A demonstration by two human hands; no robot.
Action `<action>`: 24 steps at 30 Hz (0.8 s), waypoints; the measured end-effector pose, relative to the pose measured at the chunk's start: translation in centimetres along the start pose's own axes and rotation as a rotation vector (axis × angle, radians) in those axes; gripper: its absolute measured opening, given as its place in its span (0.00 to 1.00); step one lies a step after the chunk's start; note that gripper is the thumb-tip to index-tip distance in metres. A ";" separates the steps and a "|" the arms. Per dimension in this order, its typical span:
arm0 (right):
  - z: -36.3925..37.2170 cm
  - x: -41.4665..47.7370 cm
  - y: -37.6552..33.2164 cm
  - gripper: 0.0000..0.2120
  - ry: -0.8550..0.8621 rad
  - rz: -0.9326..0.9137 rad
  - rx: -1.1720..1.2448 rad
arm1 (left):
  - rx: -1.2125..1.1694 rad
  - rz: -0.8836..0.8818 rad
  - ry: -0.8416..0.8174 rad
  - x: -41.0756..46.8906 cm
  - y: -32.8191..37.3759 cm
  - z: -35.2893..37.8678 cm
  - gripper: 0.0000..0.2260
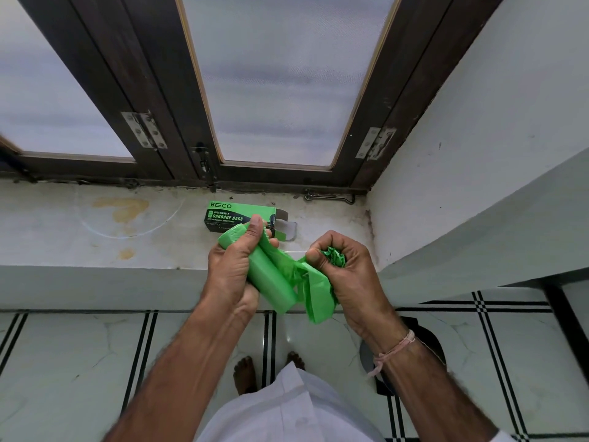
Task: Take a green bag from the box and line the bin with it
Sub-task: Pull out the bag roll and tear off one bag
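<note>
Both fists are clenched at frame centre, my left hand (234, 266) gripping the green bag roll (271, 282), my right hand (345, 275) bunching its loose bag end (314, 301); yanking crookedly could rip it mid-bag.

The box (242, 217) lies on the sill (95, 231), just below the window (274, 74). In front of it, the roll (271, 279) sits in the left hand (234, 266), the right hand (338, 266) beside it gripping the bag (314, 296).
</note>
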State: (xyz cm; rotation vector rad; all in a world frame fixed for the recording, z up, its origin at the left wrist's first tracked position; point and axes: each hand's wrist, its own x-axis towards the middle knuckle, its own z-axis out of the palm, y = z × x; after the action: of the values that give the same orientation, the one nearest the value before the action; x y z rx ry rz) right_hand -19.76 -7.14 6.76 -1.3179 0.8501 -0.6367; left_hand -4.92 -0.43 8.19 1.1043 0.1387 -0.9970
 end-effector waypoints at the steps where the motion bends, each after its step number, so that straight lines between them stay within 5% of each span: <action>1: 0.0 -0.1 -0.1 0.07 0.014 -0.008 0.009 | -0.003 0.002 -0.001 0.0 0.0 0.0 0.06; 9: -0.9 -0.5 0.4 0.18 0.130 0.041 0.210 | -0.001 -0.007 0.079 0.7 0.8 -1.6 0.09; 15: -2.0 0.5 0.0 0.04 0.052 -0.041 -0.013 | 0.048 -0.019 0.066 0.9 -0.2 -2.1 0.10; 19: -2.1 0.4 0.1 0.04 -0.037 -0.040 -0.101 | 0.088 0.003 0.074 1.0 -0.8 -1.7 0.06; 24: -1.7 -0.2 1.1 0.14 -0.133 -0.116 -0.550 | 0.000 -0.035 0.083 1.1 -0.7 -0.9 0.08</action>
State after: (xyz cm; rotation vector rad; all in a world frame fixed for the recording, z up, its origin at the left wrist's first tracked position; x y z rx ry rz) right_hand -21.37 -7.80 5.64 -1.8949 0.8756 -0.4081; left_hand -4.50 -0.47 6.68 1.1468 0.2258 -0.9832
